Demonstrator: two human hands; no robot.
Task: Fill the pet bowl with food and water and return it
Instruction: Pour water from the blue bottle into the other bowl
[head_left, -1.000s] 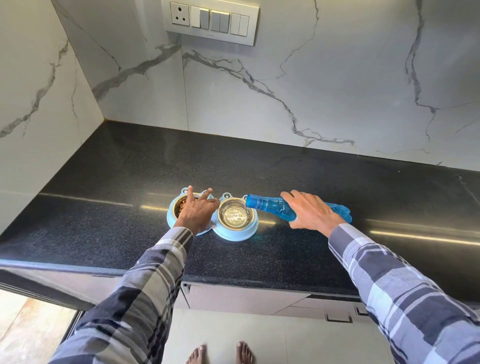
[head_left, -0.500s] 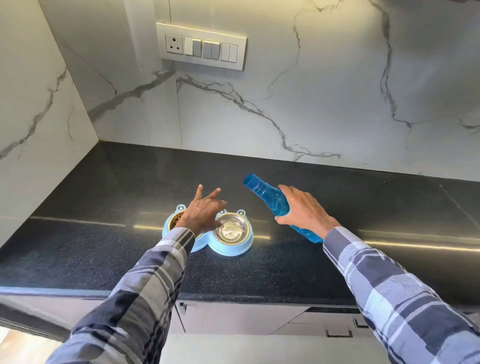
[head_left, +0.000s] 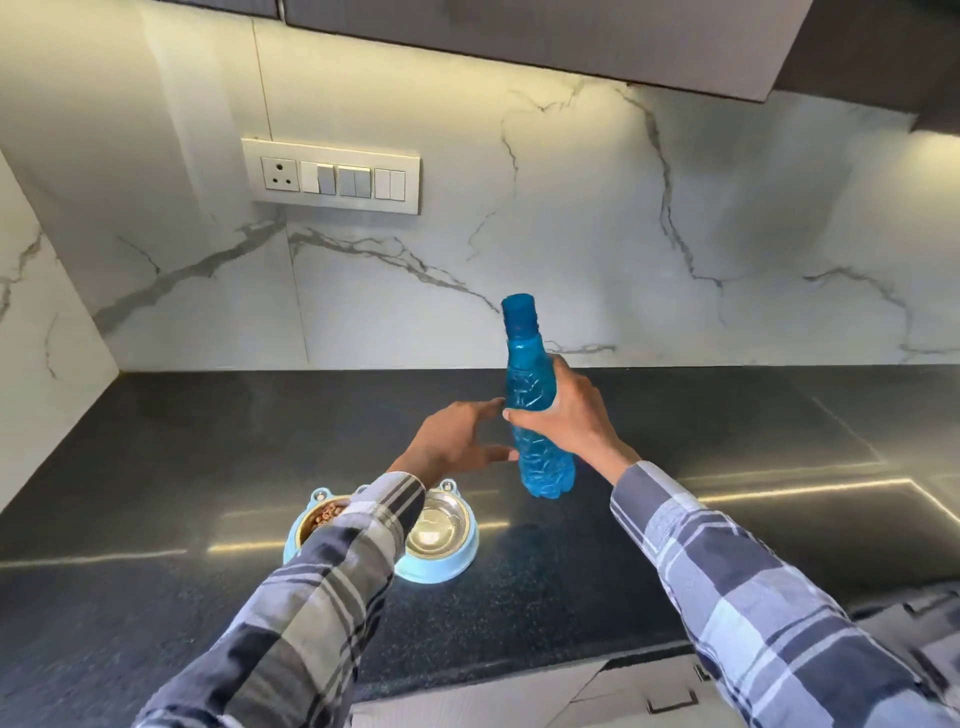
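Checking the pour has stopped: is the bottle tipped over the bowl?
No, the right hand holds the bottle nearly upright, off to the right of the bowl.

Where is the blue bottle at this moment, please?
In the head view the blue bottle stands nearly upright at centre, gripped by the right hand above the black counter, behind and right of the pet bowl; the left hand reaches toward it.

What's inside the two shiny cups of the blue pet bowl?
In the light blue double pet bowl, the left steel cup holds brown kibble, partly hidden by the plaid sleeve. The right steel cup looks shiny; water cannot be told.
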